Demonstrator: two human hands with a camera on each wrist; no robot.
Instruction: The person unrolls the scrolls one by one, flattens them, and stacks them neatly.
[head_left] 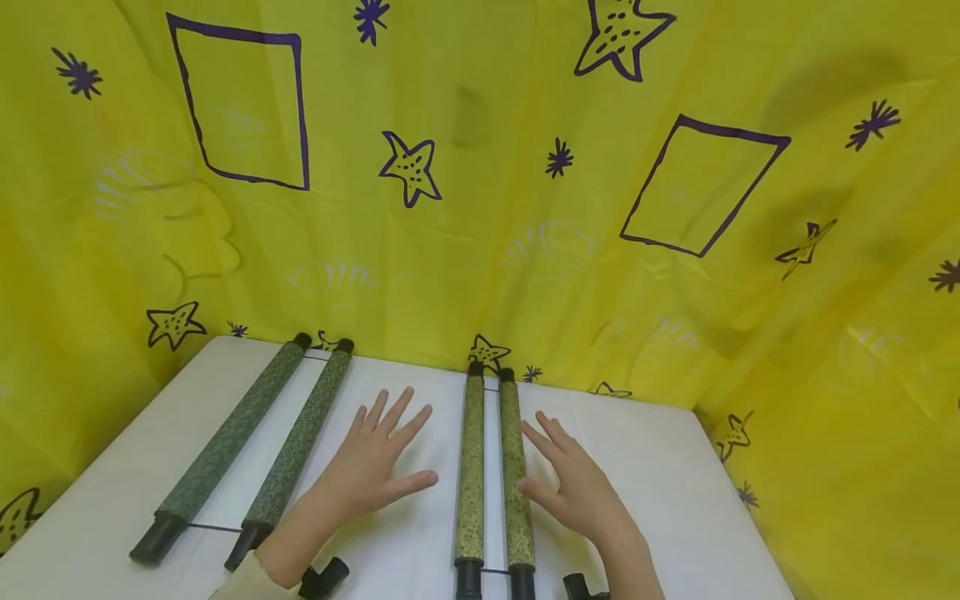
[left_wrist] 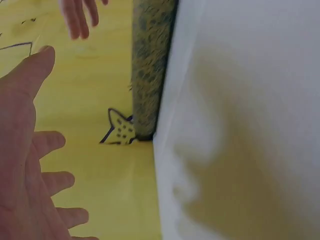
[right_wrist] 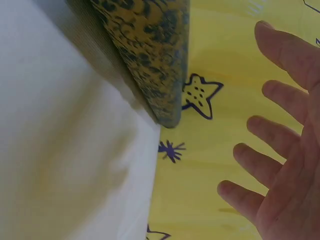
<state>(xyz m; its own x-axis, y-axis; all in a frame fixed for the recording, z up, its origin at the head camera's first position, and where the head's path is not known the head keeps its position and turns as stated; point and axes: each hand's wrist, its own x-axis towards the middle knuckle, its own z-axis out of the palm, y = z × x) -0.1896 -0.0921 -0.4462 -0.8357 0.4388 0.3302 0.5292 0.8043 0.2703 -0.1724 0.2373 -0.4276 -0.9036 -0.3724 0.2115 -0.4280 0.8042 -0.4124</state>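
A pair of rods covered in yellow-green patterned material, with black ends, lies lengthwise on the white table; thin dark lines join the two rods near their ends. To its left my left hand is held with fingers spread and holds nothing. My right hand is on the other side, fingers extended, its thumb overlapping the right rod in the head view. A gap shows between that hand and the patterned rod in the right wrist view. Farther left lies a similar darker green pair, partly behind my left forearm.
A yellow curtain with purple stars and frames hangs behind and beside the white table. Black pieces show by the left wrist and by the right wrist, both partly hidden.
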